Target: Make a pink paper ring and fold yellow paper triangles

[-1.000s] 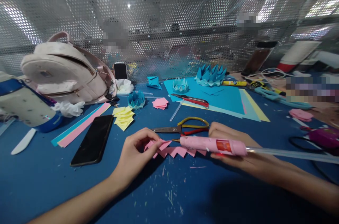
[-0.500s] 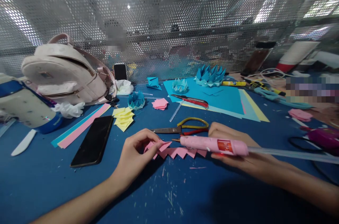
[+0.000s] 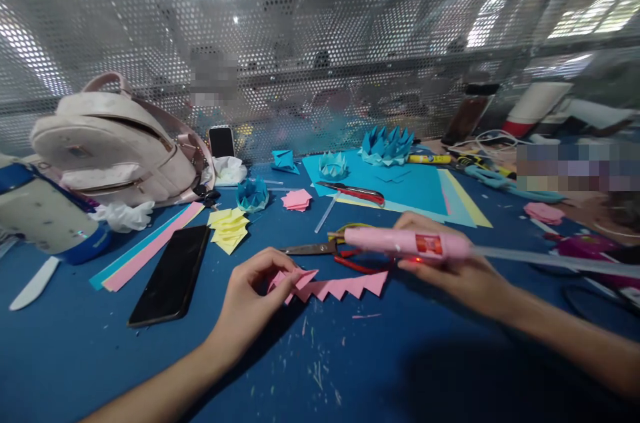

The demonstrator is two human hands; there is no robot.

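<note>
- The left hand (image 3: 250,286) had its thumb and fingertips pinched together on the left end of a pink folded-paper strip (image 3: 345,288), with no visible gap in the grip.
- The strip lay in front of the wearer, low over the blue table (image 3: 380,363), its long axis running left to right; its row of pointed teeth faced the wearer, and its right end angled slightly away.
- The right hand (image 3: 450,266) was wrapped around a pink glue gun (image 3: 385,241), closed on the far side and below; the body hid some of the fingers.
- The gun's long axis also ran left to right, nearly level, with the nozzle (image 3: 337,236) pointing left and a clear glue stick (image 3: 540,256) trailing right from the rear.
- The nozzle stood apart from the strip, beyond it, overlapping in view the scissors (image 3: 310,250), whose blades pointed left.
- A small red light glowed on the gun's underside.
- A yellow folded-paper pile (image 3: 229,230) lay near the left hand, beside a black phone (image 3: 170,276).
</note>
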